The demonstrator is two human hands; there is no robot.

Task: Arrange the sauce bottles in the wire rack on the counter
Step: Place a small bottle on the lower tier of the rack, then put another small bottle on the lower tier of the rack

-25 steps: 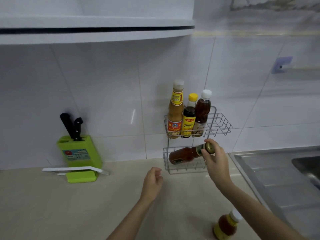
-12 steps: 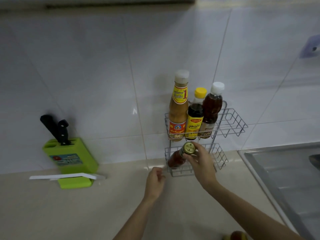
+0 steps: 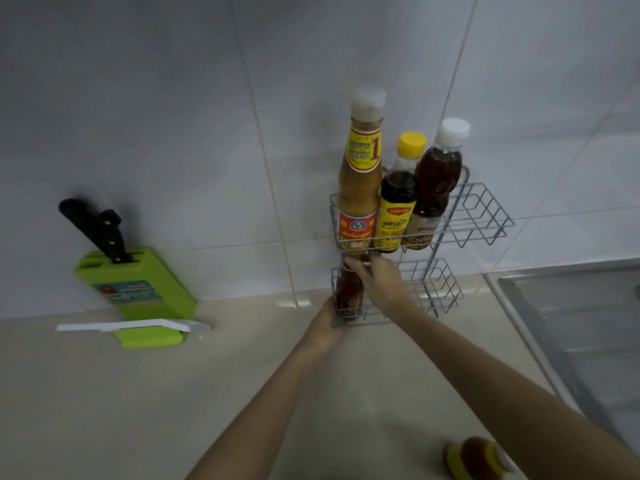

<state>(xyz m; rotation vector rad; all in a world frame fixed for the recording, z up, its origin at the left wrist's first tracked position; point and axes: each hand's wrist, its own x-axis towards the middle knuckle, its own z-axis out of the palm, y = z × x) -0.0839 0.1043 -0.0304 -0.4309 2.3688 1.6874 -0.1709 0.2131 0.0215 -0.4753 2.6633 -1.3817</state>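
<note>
While the right hand (image 3: 377,285) had its fingers (image 3: 356,266) clamped on the red sauce bottle (image 3: 348,296), upright in the wire rack (image 3: 485,216)'s lower tier, the left hand (image 3: 327,323) gripped the rack's corner; knocking the upper shelf could have toppled the bottle.

I can't see the red bottle's (image 3: 348,292) cap under my right hand (image 3: 377,285), and the frame's bottom edge cuts the counter bottle (image 3: 476,459).

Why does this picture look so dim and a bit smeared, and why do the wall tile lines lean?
Head view: light is low and greyish, with small glare spots on the tiles near the wire rack. Motion blur softens the green knife block and the bottle on the counter. The wide-angle lens bends and tilts the tile lines.
</note>
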